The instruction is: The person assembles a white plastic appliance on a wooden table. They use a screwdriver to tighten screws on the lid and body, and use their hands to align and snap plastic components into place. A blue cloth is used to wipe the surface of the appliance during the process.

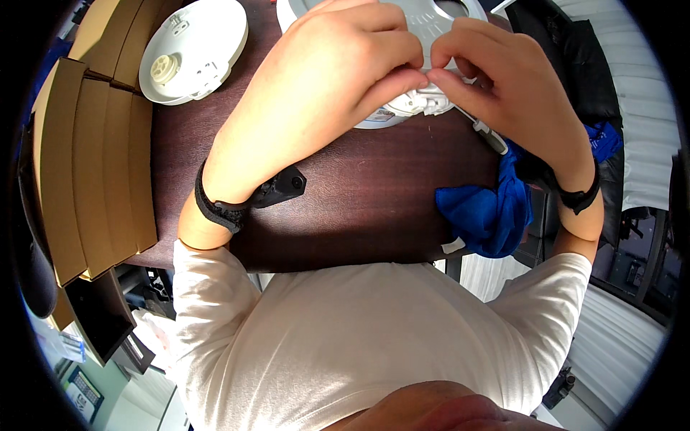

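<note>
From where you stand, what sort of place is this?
Probably a small assembly workbench: a dark wooden table, a row of flat cardboard boxes, and round white plastic housings, one under both hands, another set aside.

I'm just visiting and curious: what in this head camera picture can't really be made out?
- The small white part at the fingertips: the left hand and right hand cover most of it.
- The round white disc under the hands: cut off by the top edge.
- The white tool: its far end lies under the right hand.
- The blue cloth: partly behind the right wrist.
</note>
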The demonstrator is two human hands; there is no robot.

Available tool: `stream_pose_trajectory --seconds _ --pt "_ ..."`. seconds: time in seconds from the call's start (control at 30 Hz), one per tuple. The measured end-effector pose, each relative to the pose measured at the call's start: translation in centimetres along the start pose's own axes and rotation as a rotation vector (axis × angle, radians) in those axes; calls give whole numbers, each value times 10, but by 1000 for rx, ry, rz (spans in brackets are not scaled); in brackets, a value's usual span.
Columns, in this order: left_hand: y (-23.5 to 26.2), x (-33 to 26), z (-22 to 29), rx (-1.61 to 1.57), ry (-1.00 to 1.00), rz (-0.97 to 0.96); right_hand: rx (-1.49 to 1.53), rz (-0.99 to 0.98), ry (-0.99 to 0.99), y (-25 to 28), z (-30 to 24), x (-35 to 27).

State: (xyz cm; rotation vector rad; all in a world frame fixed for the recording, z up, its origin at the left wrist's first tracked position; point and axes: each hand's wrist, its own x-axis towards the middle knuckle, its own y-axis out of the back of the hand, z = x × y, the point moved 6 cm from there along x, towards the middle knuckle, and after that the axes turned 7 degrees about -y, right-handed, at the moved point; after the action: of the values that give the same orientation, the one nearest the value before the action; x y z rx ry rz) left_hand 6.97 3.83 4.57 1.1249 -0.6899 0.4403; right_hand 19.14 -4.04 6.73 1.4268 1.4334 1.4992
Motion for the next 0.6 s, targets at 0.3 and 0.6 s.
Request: stream_pose_trajectory --seconds 0.3,0.6 --pt "-1 -1 0 -6 -9 2 7 -2 72 -2 4 -2" --pt "1 -1 0 4 22 -11 10 -14 82 -1 5 -3"
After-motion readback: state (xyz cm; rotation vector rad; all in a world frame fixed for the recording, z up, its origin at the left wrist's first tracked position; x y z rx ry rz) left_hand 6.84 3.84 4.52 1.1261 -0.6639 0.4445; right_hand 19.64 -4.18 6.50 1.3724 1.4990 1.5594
